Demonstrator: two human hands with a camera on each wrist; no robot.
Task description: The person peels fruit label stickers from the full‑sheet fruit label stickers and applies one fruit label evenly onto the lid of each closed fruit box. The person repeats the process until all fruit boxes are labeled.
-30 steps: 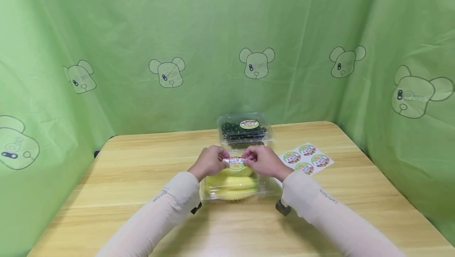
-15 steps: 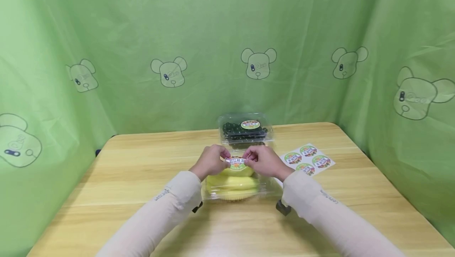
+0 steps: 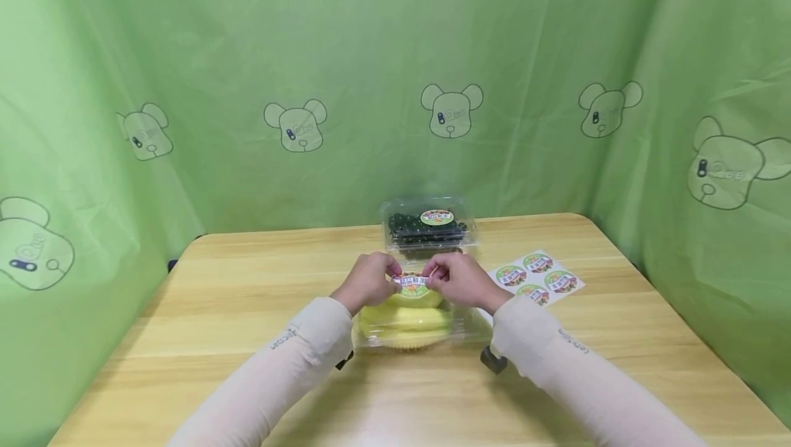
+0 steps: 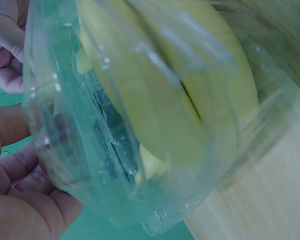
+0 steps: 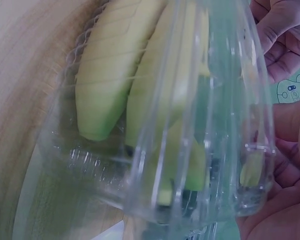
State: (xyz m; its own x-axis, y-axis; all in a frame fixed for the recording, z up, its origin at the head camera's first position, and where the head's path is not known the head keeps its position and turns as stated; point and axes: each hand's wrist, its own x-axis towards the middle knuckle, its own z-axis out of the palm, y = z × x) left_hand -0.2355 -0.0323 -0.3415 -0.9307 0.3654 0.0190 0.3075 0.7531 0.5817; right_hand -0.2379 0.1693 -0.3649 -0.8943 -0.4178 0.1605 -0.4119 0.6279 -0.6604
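Observation:
A round fruit label sticker (image 3: pixel 413 283) with a white lettered band lies over the lid of a clear plastic clamshell box (image 3: pixel 466 330). My left hand (image 3: pixel 369 282) pinches the sticker's left edge between thumb and fingers. At its right edge, the thumb and fingertips of my right hand (image 3: pixel 460 282) pinch it too. Yellow bananas (image 4: pixel 145 85) fill the box, and both wrist views see them through its ribbed clear wall. In those views the fingers are right at the lid, and the sticker's face is hidden.
Behind stands a second clear box (image 3: pixel 429 248) of dark round fruit, a similar sticker (image 3: pixel 437 218) on its lid. A white sheet (image 3: pixel 571 290) of several round stickers lies to the right, partly behind the right wrist. Green curtains (image 3: pixel 371 179) surround the wooden table (image 3: pixel 259 268).
The head view has shifted slightly. Both hands keep pinching the sticker at nearly the same place over the banana box.

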